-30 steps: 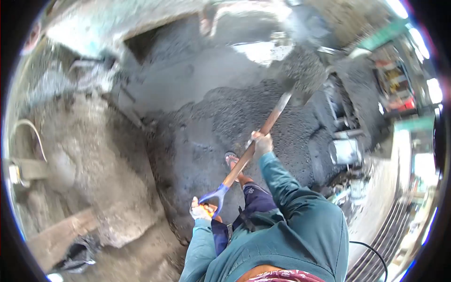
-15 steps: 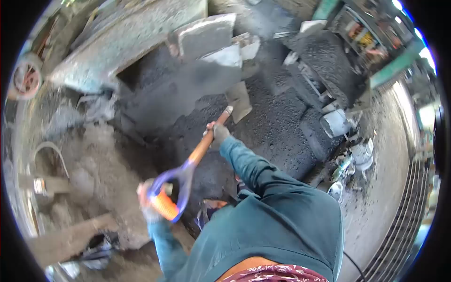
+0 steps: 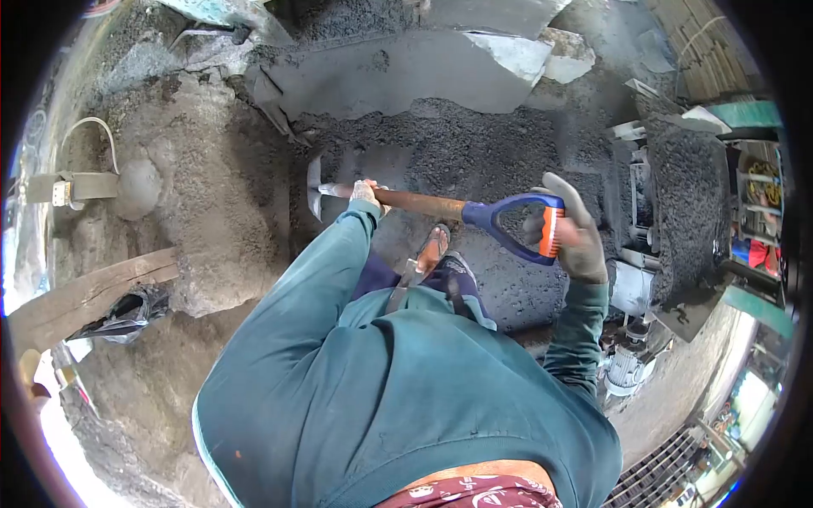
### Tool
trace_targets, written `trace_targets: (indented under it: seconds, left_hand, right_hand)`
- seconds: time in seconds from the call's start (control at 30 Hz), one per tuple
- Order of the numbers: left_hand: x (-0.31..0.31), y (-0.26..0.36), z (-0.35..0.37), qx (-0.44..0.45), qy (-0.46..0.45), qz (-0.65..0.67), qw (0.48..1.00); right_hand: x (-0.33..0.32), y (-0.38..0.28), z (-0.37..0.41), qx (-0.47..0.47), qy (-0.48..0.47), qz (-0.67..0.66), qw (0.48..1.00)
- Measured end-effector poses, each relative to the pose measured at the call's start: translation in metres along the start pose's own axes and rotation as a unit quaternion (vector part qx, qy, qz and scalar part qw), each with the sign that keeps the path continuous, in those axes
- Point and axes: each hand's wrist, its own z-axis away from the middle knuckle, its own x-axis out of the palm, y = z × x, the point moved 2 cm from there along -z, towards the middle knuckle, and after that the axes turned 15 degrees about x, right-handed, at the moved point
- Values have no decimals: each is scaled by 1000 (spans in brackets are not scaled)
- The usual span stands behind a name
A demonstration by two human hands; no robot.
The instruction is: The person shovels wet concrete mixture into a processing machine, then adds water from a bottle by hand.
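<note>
A shovel lies crosswise in front of my body, its blade [image 3: 314,188] seen nearly edge-on at the left, over the dark gravelly material. My left hand [image 3: 367,197], gloved, is wrapped round the wooden shaft [image 3: 423,204] close to the blade. At the other end is a blue D-handle [image 3: 495,218] with an orange grip [image 3: 551,230]. My right hand [image 3: 582,245], also gloved, is at that grip, a fingertip showing inside the loop and another finger stretched up outside it. It is partly blurred.
Dark loose gravel [image 3: 483,140] covers the floor ahead, with slabs [image 3: 406,72] beyond. At left are a wooden beam [image 3: 102,288] and a pale dirt mound [image 3: 220,195]. A motor [image 3: 625,371] and more dark material [image 3: 690,195] are at right. My sandalled feet [image 3: 434,247] stand below the shaft.
My hands have swapped places: the left now holds the shaft and the right is at the D-handle. The blade has swung to the left, and the view has turned.
</note>
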Motion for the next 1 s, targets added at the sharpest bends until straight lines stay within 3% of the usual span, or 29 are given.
trace_targets:
  seconds: [0.03, 0.13, 0.17, 0.23, 0.3, 0.33, 0.4, 0.47, 0.5, 0.57, 0.6, 0.63, 0.67, 0.73, 0.8, 0.93, 1.0]
  left_hand:
    - [5, 0, 1, 18, 9, 6, 1000]
    - [25, 10, -8, 38, 7, 41, 998]
    - [31, 14, -17, 45, 0, 49, 998]
    - [38, 21, -56, 18, -19, 61, 998]
    - [65, 28, -63, 21, 1, 13, 1000]
    - [78, 32, -64, 20, 13, -13, 1000]
    - [118, 27, -64, -1, 2, -64, 998]
    - [142, 17, -65, -28, -4, -124, 992]
    - [141, -6, -106, -110, -46, -123, 985]
    - [175, -39, -57, -136, -22, -157, 978]
    - [187, -54, -51, -178, -36, -194, 964]
    - [197, -71, -42, -223, -52, -232, 945]
    - [205, -90, -30, -229, -75, -208, 948]
    - [227, -103, 15, -190, -102, -283, 935]
    - [237, -117, 49, -218, -135, -318, 913]
    - [250, -83, 138, -181, -239, -328, 896]
    - [259, -72, 132, -235, -304, -314, 868]
  right_hand:
    - [1, -5, -7, 17, 33, 101, 994]
    - [15, -3, -52, 75, 120, 147, 979]
    - [21, 8, -73, 20, 99, 139, 985]
    - [47, 20, -116, 22, 112, 162, 980]
    - [78, 49, -167, 103, 114, 75, 985]
    - [94, 58, -191, 46, 167, 146, 974]
    - [111, 93, -248, 98, 167, 82, 978]
    - [101, 83, -251, 65, 218, 127, 965]
    - [93, 73, -249, 48, 245, 149, 957]
    - [72, 46, -223, 134, 257, 13, 957]
    - [55, 52, -214, 101, 275, 47, 955]
    - [44, 52, -201, 115, 270, -26, 956]
    - [39, 46, -188, 118, 280, -59, 951]
    - [40, 27, -153, 122, 299, -129, 938]
    - [41, -2, -112, 104, 353, -161, 916]
    - [63, -57, -38, -10, 392, -251, 885]
    - [75, -61, -39, 13, 432, -228, 873]
